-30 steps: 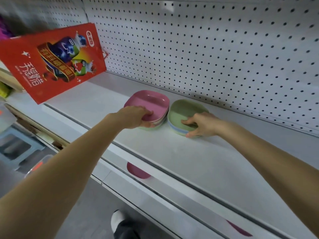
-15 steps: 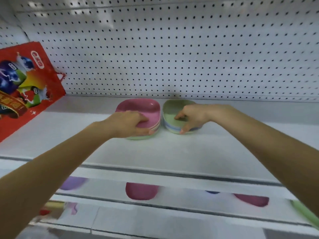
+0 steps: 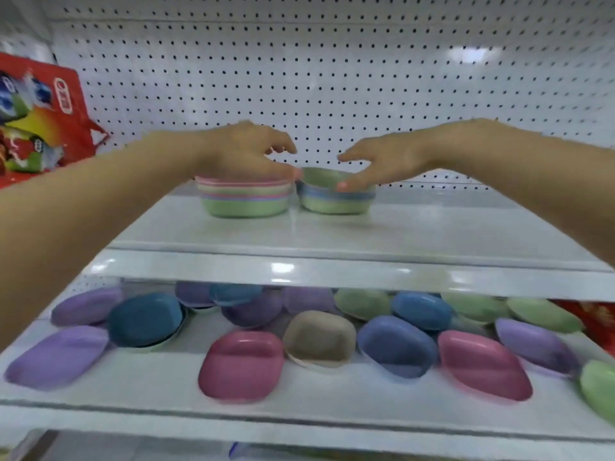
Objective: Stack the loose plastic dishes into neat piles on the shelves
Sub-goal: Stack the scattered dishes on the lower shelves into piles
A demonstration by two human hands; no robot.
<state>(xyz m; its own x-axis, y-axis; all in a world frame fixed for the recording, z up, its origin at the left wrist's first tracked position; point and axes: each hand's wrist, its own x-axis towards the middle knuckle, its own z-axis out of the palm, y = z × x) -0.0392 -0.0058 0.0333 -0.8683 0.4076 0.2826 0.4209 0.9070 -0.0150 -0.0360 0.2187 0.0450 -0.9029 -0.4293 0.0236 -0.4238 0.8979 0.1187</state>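
Two piles of plastic dishes stand side by side on the upper shelf (image 3: 332,237). The left pile (image 3: 244,202) has a pink dish on top, and the right pile (image 3: 336,201) has a green one. My left hand (image 3: 239,154) hovers over the left pile with loosely spread fingers, its thumb near the rim. Above the right pile, my right hand (image 3: 382,161) has straight fingers, and its thumb tip touches the green rim. Neither hand holds a dish. Several loose dishes lie scattered on the lower shelf (image 3: 159,384), among them a pink dish (image 3: 241,366), a beige dish (image 3: 319,337) and a blue dish (image 3: 397,344).
A white pegboard wall (image 3: 332,78) backs the upper shelf. A red printed bag (image 3: 36,118) leans at the shelf's far left. More purple, green and blue dishes crowd the lower shelf from edge to edge. Something red (image 3: 595,321) shows at the lower shelf's right end.
Both hands have lifted off the two piles and opened. The view has dropped lower, so the lower shelf full of loose dishes now shows.
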